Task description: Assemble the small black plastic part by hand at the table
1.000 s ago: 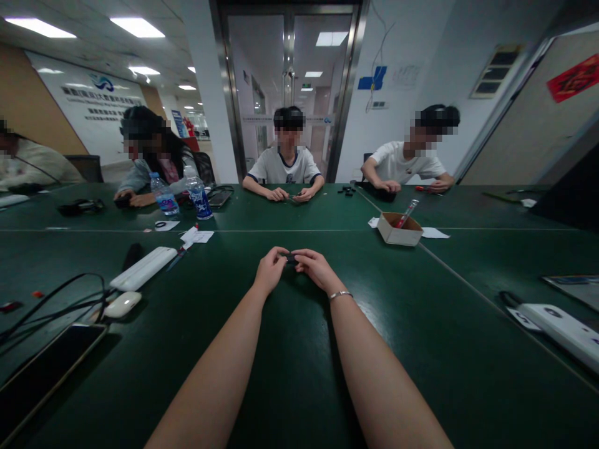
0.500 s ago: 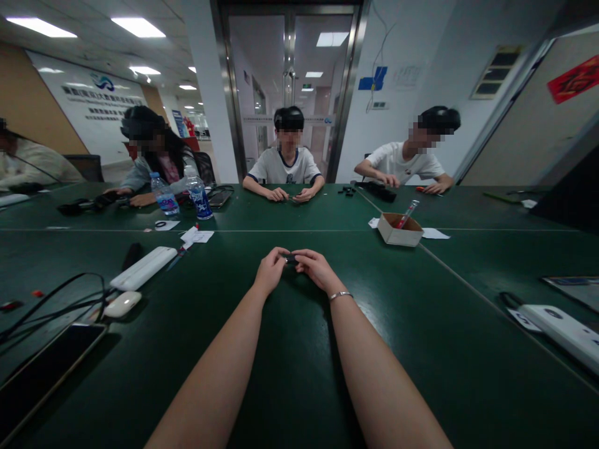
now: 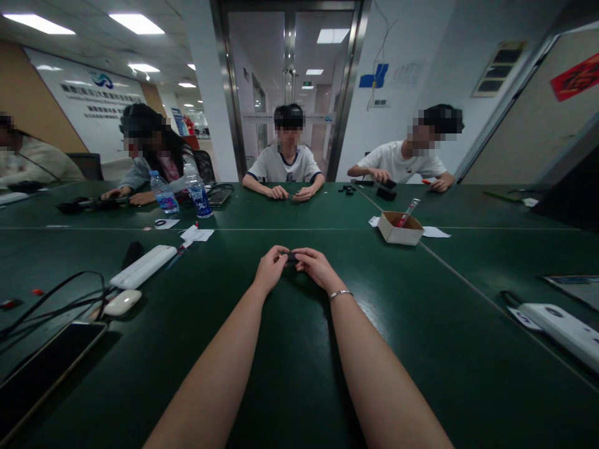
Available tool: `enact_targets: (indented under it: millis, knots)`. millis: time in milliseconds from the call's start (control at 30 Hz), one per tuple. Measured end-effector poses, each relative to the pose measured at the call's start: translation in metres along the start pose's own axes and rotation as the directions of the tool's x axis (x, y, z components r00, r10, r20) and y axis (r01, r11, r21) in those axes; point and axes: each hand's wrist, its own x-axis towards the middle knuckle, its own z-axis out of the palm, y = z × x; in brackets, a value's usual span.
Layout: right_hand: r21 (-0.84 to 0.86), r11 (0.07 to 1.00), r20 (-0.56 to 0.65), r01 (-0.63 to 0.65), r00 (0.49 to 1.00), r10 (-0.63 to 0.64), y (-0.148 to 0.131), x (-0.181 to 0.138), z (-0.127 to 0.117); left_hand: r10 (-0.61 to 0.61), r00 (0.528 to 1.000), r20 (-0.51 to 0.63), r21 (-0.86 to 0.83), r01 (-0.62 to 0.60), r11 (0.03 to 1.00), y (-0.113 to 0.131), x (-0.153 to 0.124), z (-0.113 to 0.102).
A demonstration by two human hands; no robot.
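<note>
Both my forearms reach out over the dark green table point(image 3: 290, 349). My left hand point(image 3: 269, 269) and my right hand point(image 3: 317, 267) meet fingertip to fingertip above its middle. Between them they pinch a small black object point(image 3: 291, 256), too small to name. Each hand's fingers are curled closed on it. A thin bracelet point(image 3: 340, 293) circles my right wrist.
To my left lie a white power strip point(image 3: 143, 266), a white mouse-like device point(image 3: 122, 302), black cables point(image 3: 56, 299) and a tablet point(image 3: 42, 374). A cardboard box point(image 3: 399, 228) with a red tool sits to the right, another white strip point(image 3: 559, 325) further right. Water bottles point(image 3: 198, 193) and several seated people are across.
My hands stay together on the small black object. The person at the far right has shifted their hands; the view has tilted slightly.
</note>
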Motion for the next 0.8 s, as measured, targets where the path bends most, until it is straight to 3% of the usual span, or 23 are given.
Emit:
enact_targets:
  millis: [433, 800]
  knots:
    - [0.008, 1.000, 0.002, 0.003, 1.000, -0.003, -0.001, -0.002, 0.001, -0.040, 0.998, 0.039, 0.022, 0.039, 0.999, 0.011, -0.006, -0.002]
    - [-0.016, 1.000, 0.046, -0.004, 0.999, 0.004, -0.003, -0.003, 0.001, -0.086, 0.995, 0.041, 0.128, 0.080, 0.989, 0.002, -0.002, -0.001]
